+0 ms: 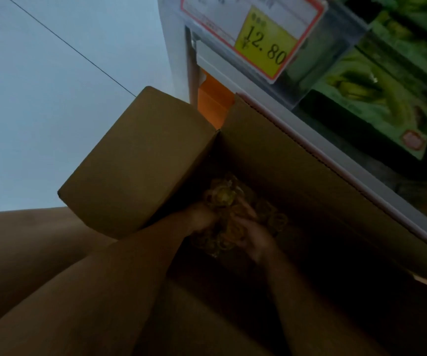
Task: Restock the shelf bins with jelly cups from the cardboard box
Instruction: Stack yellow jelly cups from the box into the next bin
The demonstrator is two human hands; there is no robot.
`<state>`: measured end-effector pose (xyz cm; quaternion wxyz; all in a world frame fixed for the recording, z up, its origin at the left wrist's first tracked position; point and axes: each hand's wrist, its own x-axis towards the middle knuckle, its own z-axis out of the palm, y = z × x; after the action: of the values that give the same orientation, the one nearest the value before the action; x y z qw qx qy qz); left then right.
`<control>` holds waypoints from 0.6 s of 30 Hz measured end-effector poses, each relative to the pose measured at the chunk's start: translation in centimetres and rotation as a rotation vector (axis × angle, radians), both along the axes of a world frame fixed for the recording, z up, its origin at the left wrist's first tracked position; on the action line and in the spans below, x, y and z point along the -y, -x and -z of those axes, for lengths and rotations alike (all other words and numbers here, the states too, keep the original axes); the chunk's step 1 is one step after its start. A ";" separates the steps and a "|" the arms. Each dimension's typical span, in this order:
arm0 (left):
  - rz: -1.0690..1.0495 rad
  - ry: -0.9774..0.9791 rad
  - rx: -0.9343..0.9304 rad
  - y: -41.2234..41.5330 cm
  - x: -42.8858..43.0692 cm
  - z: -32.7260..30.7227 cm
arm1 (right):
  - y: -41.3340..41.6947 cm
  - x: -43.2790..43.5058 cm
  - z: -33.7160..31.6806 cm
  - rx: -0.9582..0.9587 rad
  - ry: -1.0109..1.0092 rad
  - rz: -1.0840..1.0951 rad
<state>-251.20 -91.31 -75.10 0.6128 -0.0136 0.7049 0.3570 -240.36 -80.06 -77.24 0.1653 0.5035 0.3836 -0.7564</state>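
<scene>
An open cardboard box (pixel 297 160) stands on the floor against the shelf, its flaps folded outward. Deep inside lies a dim pile of yellowish jelly cups (pixel 224 196). Both my hands are down in the box. My left hand (pixel 202 218) grips a bunch of cups from the left side. My right hand (pixel 254 236) holds the same bunch from the right, fingers curled round it. More cups (pixel 275 219) lie loose beside my right hand. The light in the box is poor and single cups are hard to make out.
The white shelf edge (pixel 361 186) runs diagonally along the box's right side. A yellow price tag (pixel 266 44) reading 12.80 hangs above. Green packaged goods (pixel 376 104) fill the shelf at the upper right. Pale floor (pixel 40 111) lies to the left.
</scene>
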 end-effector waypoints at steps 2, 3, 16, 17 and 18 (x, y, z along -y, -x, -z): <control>0.009 0.001 0.059 0.1 0.3 -0.7 | -0.9 0.0 -0.9 -0.013 0.030 -0.005; 0.012 0.004 0.086 0.2 0.3 -1.4 | -1.3 0.0 -1.4 -0.025 0.040 -0.005; 0.086 -0.122 0.004 -2.7 1.1 -11.0 | -5.9 -0.6 -13.3 -0.163 -0.085 -0.017; 0.093 -0.137 0.021 -2.9 1.0 -12.1 | -6.5 -0.6 -14.4 -0.183 -0.107 0.000; 0.100 -0.155 0.037 -3.1 0.9 -13.3 | -7.1 -0.5 -15.6 -0.205 -0.129 0.020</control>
<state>-248.13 -92.25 -61.84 0.6421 0.0623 0.6634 0.3792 -233.25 -79.55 -61.64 0.0850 0.4370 0.4413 -0.7792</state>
